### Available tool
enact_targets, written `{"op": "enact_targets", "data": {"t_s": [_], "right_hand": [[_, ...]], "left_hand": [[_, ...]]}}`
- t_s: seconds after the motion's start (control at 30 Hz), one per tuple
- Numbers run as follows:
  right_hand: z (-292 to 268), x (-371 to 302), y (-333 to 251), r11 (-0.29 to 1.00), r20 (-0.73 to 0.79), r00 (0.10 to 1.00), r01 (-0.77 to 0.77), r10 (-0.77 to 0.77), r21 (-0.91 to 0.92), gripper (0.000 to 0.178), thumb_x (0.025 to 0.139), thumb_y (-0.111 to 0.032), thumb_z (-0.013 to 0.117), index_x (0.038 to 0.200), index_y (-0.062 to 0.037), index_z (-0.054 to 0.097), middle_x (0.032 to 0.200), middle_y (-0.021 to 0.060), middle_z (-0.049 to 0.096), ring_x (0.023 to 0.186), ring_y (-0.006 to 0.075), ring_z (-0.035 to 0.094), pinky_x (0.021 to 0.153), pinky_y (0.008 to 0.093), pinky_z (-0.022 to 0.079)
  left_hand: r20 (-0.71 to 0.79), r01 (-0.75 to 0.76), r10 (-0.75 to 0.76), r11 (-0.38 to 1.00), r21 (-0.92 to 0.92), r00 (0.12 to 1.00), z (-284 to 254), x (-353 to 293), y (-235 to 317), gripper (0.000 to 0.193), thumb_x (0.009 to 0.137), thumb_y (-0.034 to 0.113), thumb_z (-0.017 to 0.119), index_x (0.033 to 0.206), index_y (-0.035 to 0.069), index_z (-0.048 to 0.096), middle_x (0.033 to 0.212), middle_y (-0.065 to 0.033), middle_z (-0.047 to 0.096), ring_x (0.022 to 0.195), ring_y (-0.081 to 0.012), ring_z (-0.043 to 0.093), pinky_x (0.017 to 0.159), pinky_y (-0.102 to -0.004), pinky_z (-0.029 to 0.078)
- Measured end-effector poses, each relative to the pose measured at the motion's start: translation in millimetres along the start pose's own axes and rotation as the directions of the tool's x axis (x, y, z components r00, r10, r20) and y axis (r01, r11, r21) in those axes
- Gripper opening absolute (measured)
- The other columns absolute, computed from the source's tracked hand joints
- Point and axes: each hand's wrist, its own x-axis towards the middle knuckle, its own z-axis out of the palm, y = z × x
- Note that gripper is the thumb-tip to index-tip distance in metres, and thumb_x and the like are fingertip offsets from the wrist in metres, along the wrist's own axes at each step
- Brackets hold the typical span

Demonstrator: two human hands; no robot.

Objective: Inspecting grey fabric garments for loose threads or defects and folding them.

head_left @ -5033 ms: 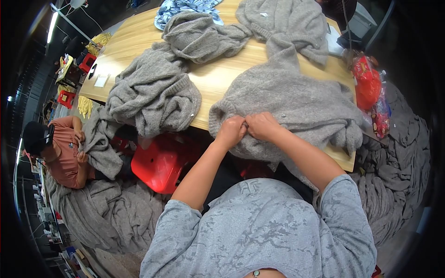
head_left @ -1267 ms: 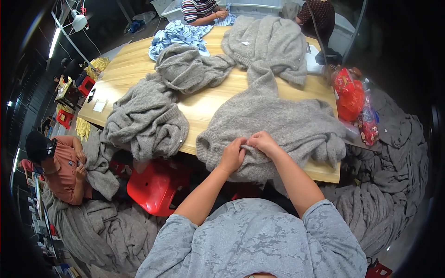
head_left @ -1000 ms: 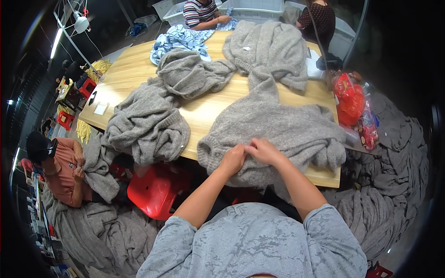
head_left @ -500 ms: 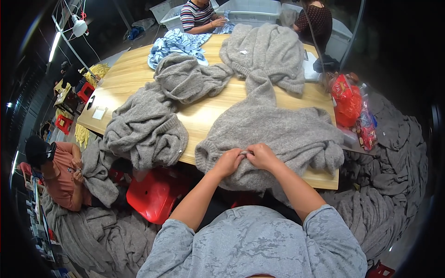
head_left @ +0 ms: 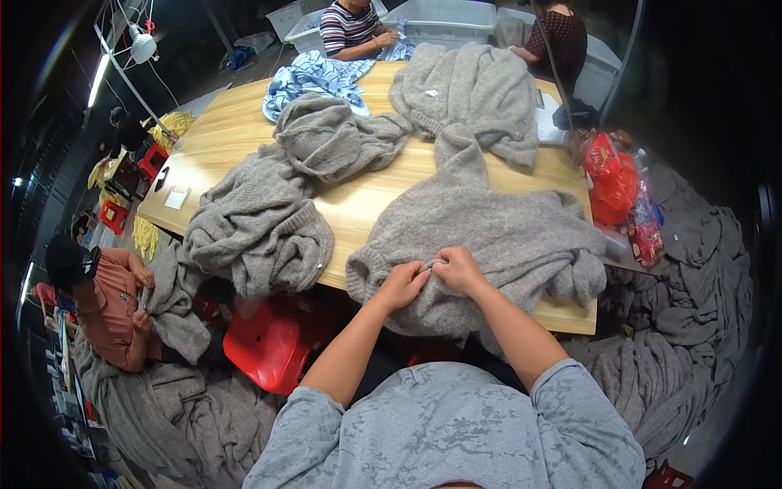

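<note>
Grey knit garment (head_left: 489, 224) | left fingers (head_left: 415, 276), right fingers (head_left: 448, 261) pinching a fold | pinched cloth mostly hidden, too small to read

One head-worn fisheye looks down at the hands (head_left: 401, 287).

A loose, pale blue-grey shirt (head_left: 444, 428) — mottled with darker, branch-like blotches — has wide sleeves (head_left: 588, 411) ending near the elbows; forearms (head_left: 349, 349), left hand (head_left: 401, 285) and right hand (head_left: 459, 271) are bare.
</note>
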Motion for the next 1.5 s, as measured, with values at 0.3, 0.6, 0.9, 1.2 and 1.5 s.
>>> {"op": "enact_targets", "data": {"t_s": [0.3, 0.6, 0.9, 1.2, 1.5], "right_hand": [[-1, -2, 0, 0.991, 0.036, 0.999, -0.02, 0.015, 0.134, 0.016, 0.068, -0.014, 0.06, 0.072, 0.0015, 0.061, 0.057, 0.0096, 0.057, 0.053, 0.0134, 0.054, 0.052, 0.0297, 0.043], [7, -5, 7, 0.961, -0.079, 0.965, 0.238, -0.25, -0.144, 0.018, 0.065, -0.015, 0.057, 0.073, -0.0009, 0.062, 0.058, 0.0156, 0.057, 0.052, 0.0248, 0.055, 0.053, 0.035, 0.044], [3, -14, -9, 0.794, 0.131, 0.922, 0.382, -0.365, -0.473, 0.013, 0.071, -0.015, 0.054, 0.078, -0.0039, 0.056, 0.07, 0.0175, 0.058, 0.07, 0.0352, 0.058, 0.063, 0.0448, 0.046], [1, -12, -15, 0.711, 0.232, 0.877, 0.478, -0.421, -0.516, 0.01, 0.073, -0.012, 0.054, 0.074, -0.0029, 0.056, 0.069, 0.016, 0.06, 0.069, 0.0333, 0.059, 0.063, 0.0435, 0.047], [1, -14, -15, 0.663, 0.251, 0.828, 0.554, -0.501, -0.503, 0.009, 0.072, -0.012, 0.053, 0.068, -0.0038, 0.055, 0.065, 0.0156, 0.059, 0.063, 0.0331, 0.059, 0.059, 0.0424, 0.047]], "left_hand": [[0.096, 0.245, -0.226, 0.922, -0.299, 0.969, -1, 5, -8, 0.012, 0.084, 0.009, 0.049, 0.086, 0.003, 0.059, 0.057, -0.0006, 0.053, 0.048, -0.0074, 0.049, 0.044, -0.0232, 0.04], [0.003, -0.176, 0.181, 0.953, 0.246, 0.983, 3, 3, -3, 0.014, 0.075, 0.009, 0.05, 0.08, -0.003, 0.056, 0.073, -0.0246, 0.055, 0.071, -0.0409, 0.054, 0.062, -0.0413, 0.044], [0.022, 0.054, -0.055, 0.998, 0.042, 0.998, -1, 9, -4, 0.017, 0.076, 0.01, 0.051, 0.085, -0.001, 0.06, 0.077, -0.0231, 0.059, 0.071, -0.0334, 0.059, 0.065, -0.0372, 0.045], [0.155, 0.108, -0.111, 0.994, 0.029, 0.982, -11, 16, -7, 0.019, 0.077, 0.011, 0.05, 0.087, 0.0, 0.062, 0.071, -0.0146, 0.062, 0.065, -0.0193, 0.057, 0.064, -0.0324, 0.045], [0.329, 0.356, -0.294, 0.923, -0.146, 0.897, -22, 15, -3, 0.02, 0.08, 0.011, 0.048, 0.089, 0.0, 0.063, 0.07, -0.0002, 0.058, 0.065, -0.0077, 0.049, 0.06, -0.0247, 0.041]]}}
